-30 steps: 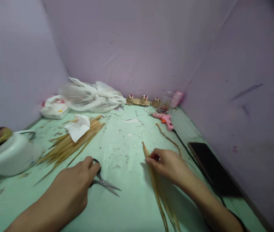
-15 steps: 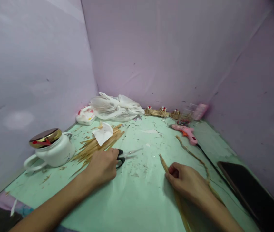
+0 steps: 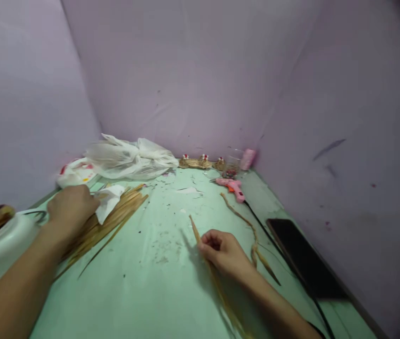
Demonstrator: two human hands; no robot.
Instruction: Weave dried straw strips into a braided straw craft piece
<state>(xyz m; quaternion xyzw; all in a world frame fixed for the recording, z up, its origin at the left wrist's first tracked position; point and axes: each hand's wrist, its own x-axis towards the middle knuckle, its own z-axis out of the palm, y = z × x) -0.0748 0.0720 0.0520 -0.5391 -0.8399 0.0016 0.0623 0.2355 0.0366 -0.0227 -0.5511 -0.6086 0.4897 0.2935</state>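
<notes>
My left hand (image 3: 73, 207) is closed at the left, over the bundle of dry straw strips (image 3: 115, 221) and beside a white paper piece (image 3: 108, 202). A thin grey blade of the scissors (image 3: 98, 191) shows past its fingers; the handles are hidden. My right hand (image 3: 221, 249) pinches a flat straw strip (image 3: 195, 228) near its upper end, and the strip's lower part runs down toward the front edge, blurred. Right of that hand, a twisted straw cord (image 3: 244, 219) lies on the green table (image 3: 143, 292).
A white pot (image 3: 5, 245) with a gold-rimmed lid stands far left. Behind lie a white plastic bag (image 3: 132, 157), small straw ornaments (image 3: 203, 162), and a clear container (image 3: 231, 169). A pink glue gun (image 3: 233, 187), its black cable and a dark phone (image 3: 302, 256) are at right.
The view has turned right. My left hand has moved left and away from me, carrying the scissors from the table's middle to the straw bundle. My right hand still pinches the strip.
</notes>
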